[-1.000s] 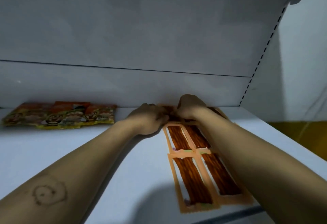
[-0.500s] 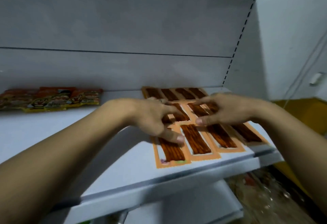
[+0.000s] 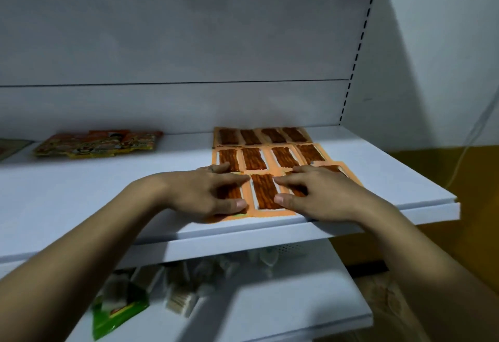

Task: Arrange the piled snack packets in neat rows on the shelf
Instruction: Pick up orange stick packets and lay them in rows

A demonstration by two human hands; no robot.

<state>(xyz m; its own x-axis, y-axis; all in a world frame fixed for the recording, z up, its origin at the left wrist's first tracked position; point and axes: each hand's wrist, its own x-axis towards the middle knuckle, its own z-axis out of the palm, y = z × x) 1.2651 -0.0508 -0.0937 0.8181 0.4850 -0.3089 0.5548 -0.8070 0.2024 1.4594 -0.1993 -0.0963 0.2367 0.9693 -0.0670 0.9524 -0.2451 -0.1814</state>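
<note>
Snack packets [image 3: 266, 192], orange with brown strips, lie flat in three rows on the white shelf [image 3: 81, 201]. Their long axes run 12 to 6 o'clock, and the front row sits just behind the shelf's lip. The left hand [image 3: 205, 193] and right hand [image 3: 324, 197] rest on that front row, fingers [image 3: 232, 179] spread apart and pressing flat, gripping nothing. One uncovered packet shows between them, equally near both, so squaring the row seems next. At 10 o'clock, well apart, lie red-and-yellow packets [image 3: 97, 143]. Blurred packets [image 3: 118, 306] sit on the lower shelf.
</note>
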